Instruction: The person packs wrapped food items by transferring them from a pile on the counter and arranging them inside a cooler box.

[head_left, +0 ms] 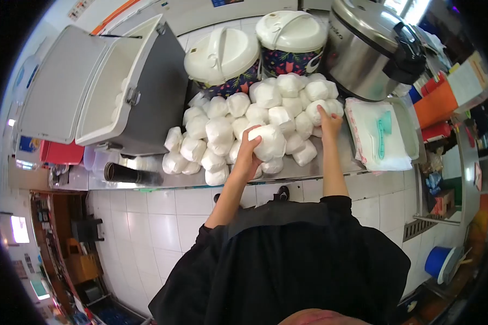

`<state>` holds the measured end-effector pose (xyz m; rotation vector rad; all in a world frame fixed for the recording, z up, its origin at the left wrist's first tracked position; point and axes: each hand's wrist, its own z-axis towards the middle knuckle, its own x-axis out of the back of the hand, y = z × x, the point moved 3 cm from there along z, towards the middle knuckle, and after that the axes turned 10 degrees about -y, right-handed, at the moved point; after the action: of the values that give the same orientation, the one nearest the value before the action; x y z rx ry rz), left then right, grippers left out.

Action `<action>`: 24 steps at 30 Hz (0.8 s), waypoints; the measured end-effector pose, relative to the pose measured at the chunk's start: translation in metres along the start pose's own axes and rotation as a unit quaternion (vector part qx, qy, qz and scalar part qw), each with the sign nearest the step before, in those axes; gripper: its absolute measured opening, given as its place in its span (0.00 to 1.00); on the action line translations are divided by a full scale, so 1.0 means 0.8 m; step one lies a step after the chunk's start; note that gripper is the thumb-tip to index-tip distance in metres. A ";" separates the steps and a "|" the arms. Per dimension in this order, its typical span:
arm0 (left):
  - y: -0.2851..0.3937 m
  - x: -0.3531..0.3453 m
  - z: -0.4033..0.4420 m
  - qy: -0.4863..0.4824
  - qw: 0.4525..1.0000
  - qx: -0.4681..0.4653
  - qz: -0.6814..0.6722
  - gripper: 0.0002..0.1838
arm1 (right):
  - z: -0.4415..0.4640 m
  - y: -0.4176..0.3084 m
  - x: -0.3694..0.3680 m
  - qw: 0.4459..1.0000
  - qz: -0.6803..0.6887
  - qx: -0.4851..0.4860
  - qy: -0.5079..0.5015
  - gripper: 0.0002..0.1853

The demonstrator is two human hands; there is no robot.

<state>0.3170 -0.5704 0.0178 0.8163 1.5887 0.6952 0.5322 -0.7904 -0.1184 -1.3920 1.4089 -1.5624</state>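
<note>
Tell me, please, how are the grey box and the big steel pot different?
The grey box has straight sides and corners, while the steel pot is round. The grey box is dull and dark outside; the steel pot is shiny. The grey box stands open, its pale lid swung to the left, but the steel pot is closed. Both stand on the metal table, either side of the white bundles.

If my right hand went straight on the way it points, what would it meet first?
Most likely the white wrapped bundle at the thumb of the right hand, on the pile's right side, though depth is hard to judge here.
</note>
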 end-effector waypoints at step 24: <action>0.248 0.106 -0.152 0.056 0.911 -0.377 0.160 0.54 | -0.424 -0.429 -0.156 0.583 0.026 0.460 -0.669 0.48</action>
<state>0.2145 -0.3865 0.1481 0.4515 1.1335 1.4959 0.3132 -0.4861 0.2099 -1.1770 -0.3264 -0.4931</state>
